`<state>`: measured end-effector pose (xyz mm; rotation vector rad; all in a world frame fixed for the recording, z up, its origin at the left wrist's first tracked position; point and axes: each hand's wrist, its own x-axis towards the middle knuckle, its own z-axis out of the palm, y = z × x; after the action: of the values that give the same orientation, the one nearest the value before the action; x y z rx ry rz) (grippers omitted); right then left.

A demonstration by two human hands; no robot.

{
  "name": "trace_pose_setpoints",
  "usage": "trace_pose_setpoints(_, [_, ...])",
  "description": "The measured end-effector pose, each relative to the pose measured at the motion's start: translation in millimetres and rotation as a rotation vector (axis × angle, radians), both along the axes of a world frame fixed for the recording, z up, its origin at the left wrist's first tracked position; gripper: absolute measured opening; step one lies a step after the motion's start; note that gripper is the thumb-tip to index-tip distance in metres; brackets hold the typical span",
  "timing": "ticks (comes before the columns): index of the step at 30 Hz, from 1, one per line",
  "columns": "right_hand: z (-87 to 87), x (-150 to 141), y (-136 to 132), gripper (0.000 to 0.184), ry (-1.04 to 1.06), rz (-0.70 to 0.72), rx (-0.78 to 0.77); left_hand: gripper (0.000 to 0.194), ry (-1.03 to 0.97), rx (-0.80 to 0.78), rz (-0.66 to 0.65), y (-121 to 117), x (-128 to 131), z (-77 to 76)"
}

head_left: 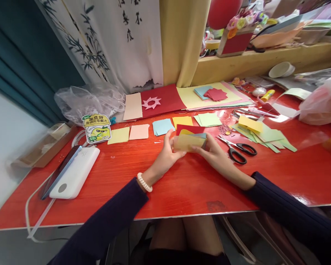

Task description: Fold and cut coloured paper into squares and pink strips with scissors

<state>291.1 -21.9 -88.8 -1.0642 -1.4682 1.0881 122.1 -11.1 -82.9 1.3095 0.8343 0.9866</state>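
Note:
Between my two hands is a small bunch of coloured paper pieces (189,142), yellowish in front with a bit of blue at its right edge. My left hand (167,152) pinches its left side, thumb at the bottom. On the right side, my right hand (209,150) grips it the same way. Just behind lies red paper (191,129), partly hidden. A row of square paper stacks runs across the table: light green (119,135), pink (139,131), blue (162,126), yellow (182,120) and pale green (209,119). Black-handled scissors (237,149) lie right of my right hand.
At left are a white power bank (75,173) and a juice-label card (96,128). Large coloured sheets (165,99) carry a pink folded paper ring (151,103) at the back. Paper offcuts (267,136) and a plastic bag (322,99) are on the right.

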Motion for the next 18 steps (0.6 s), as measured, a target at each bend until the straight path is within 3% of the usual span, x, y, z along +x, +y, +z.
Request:
trace_pose_setpoints(6, [-8.1, 1, 0, 0.063, -0.041, 0.001, 0.13, 0.048, 0.077, 0.117, 0.002, 4, -3, -4.9])
trace_pose_setpoints(12, [-12.2, 0, -3, 0.071, -0.101, 0.074, 0.225, 0.06, 0.159, 0.275, -0.037, -3, -3, -4.5])
trace_pose_setpoints(18, [-0.7, -2, -13, 0.061, -0.458, 0.027, 0.323, 0.058, 0.354, 0.614, -0.049, -9, -3, 1.7])
